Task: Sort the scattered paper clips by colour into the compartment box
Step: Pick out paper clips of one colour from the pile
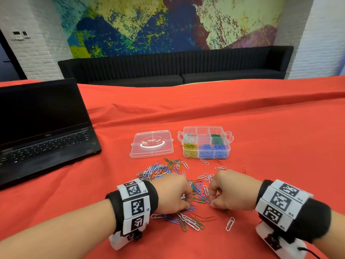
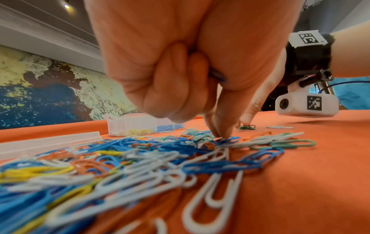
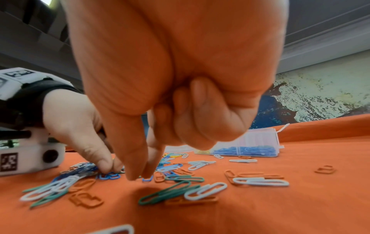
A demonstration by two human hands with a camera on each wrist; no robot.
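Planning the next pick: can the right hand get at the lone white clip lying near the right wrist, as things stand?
Probably yes. The white clip lies alone on bare red cloth, nothing on top of it, just beside the right hand. That hand is curled with fingertips down in the scattered clips, so it would have to shift back a little.

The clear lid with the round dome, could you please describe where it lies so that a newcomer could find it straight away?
Start at the open laptop on the left of the red cloth and look right: two clear plastic pieces lie side by side beyond the scattered clips. The lid is the left one. Unlike the compartment box beside it, it holds no clips and has a round dome in its middle.
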